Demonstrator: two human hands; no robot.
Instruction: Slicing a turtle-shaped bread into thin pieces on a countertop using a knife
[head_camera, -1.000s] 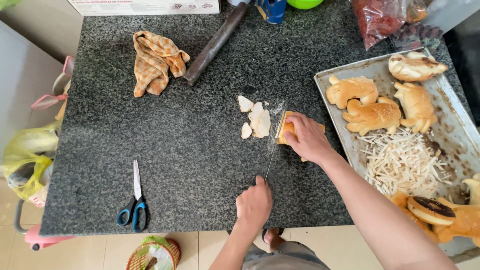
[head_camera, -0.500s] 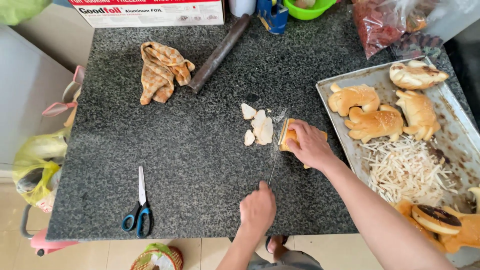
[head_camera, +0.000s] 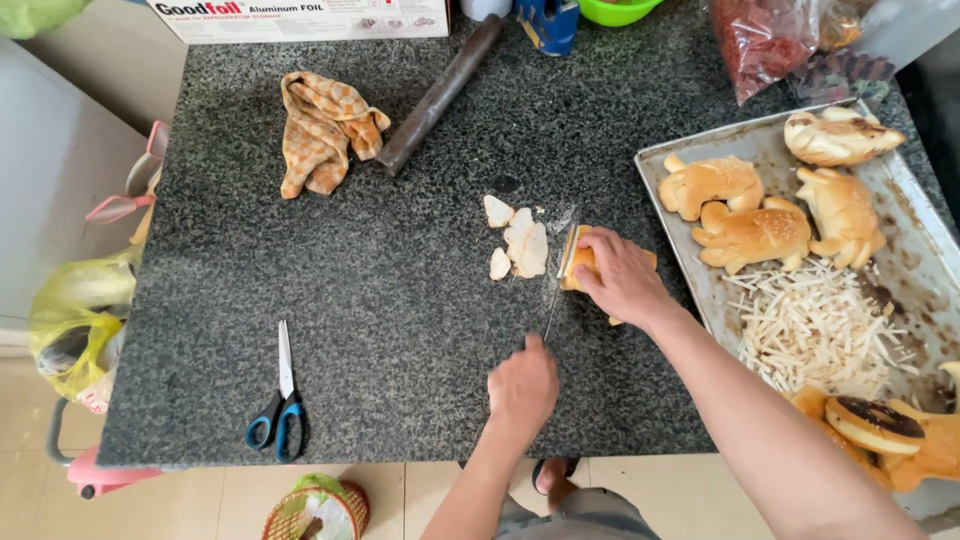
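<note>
The left hand (head_camera: 523, 385) closes its fingers around the handle of a knife (head_camera: 556, 285), whose thin blade runs from the fist toward twelve o'clock and meets the cut end of a bread piece (head_camera: 582, 266) lying near the middle of the dark speckled bench (head_camera: 350, 290). The right hand (head_camera: 618, 275) lies flat over the bread, fingers pressed together and curled down on its crust, pinning it just at three o'clock of the blade. The bread looks light and soft under a golden crust, so it would likely squash under hard pressure; a gentle hold on top, close behind the cut with the fingertips tucked back from the edge, seems the safest place to grip it. At nine o'clock of the blade lie several pale bread slices (head_camera: 525, 245), thin and crumbly-looking, apart from the loaf. At three o'clock of the right hand sits a worn metal tray (head_camera: 905, 250) carrying animal-shaped buns (head_camera: 752, 232) and a heap of pale shredded strips (head_camera: 815, 325); at its five o'clock corner is a chocolate-topped bun (head_camera: 872, 422). Toward eleven o'clock lie a crumpled checked cloth (head_camera: 322, 132) and a dark rolling pin (head_camera: 438, 95), well apart from the cutting. Blue-handled scissors (head_camera: 281, 405) rest near the bench edge at eight o'clock of the left hand.
</note>
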